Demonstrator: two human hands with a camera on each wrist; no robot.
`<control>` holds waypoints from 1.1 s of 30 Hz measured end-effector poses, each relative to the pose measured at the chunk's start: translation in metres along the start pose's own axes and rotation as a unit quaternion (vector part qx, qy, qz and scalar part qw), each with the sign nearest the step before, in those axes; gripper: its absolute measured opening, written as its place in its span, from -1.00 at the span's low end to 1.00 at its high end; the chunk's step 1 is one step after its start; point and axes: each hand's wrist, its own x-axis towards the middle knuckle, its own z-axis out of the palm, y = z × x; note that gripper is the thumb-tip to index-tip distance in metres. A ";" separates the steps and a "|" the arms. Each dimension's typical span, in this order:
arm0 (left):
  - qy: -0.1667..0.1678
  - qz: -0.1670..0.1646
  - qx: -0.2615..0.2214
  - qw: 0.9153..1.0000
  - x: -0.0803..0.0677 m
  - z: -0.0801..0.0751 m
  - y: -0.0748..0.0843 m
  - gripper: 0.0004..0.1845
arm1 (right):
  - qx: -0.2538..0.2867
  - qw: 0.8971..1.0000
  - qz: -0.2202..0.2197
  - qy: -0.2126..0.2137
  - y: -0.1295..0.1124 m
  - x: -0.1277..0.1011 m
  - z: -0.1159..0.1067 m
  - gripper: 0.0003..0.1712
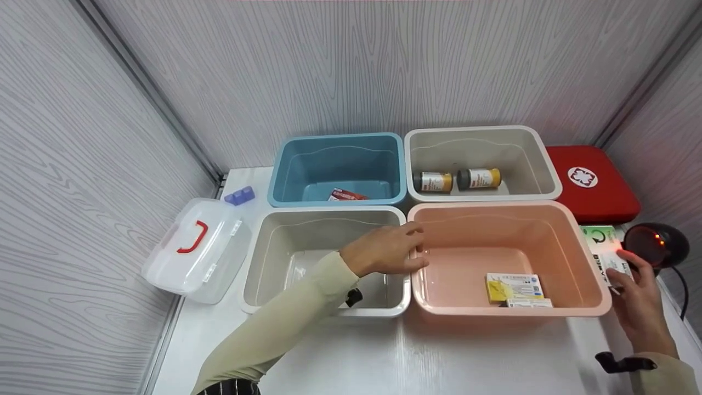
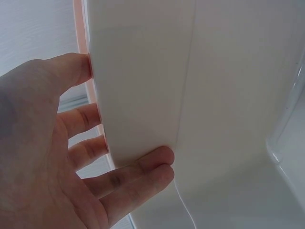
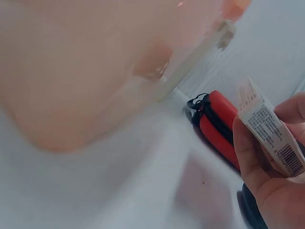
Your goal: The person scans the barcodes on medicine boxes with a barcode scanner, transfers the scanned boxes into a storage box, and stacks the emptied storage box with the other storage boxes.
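My left hand lies with straight fingers over the rim where the pale grey bin meets the pink bin. In the left wrist view the fingers press the grey bin's wall, some of them behind its edge. At the far right, my right hand grips a white medicine box with a green mark, close to a black barcode scanner showing a red light. The right wrist view shows the box with its barcode, held in that hand.
The pink bin holds small boxes. A blue bin at the back holds a red packet; a white bin holds two bottles. A red first-aid case lies back right, a clear case at left.
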 end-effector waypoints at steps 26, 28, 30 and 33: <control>-0.004 -0.002 -0.006 1.000 -0.001 0.000 0.000 -0.57 | 0.061 0.996 -0.028 0.061 0.003 -0.011 0.000 -0.30; -0.003 0.000 -0.006 1.000 -0.001 0.001 0.000 -0.58 | 0.038 0.996 -0.044 0.061 -0.003 -0.011 0.002 -0.31; -0.004 0.000 -0.008 1.000 0.000 0.000 0.000 -0.58 | 0.007 0.996 -0.064 0.058 -0.014 -0.010 0.005 -0.31; -0.004 0.000 -0.008 1.000 0.000 0.000 0.000 -0.57 | -0.036 0.994 -0.089 0.060 -0.034 -0.006 0.009 -0.30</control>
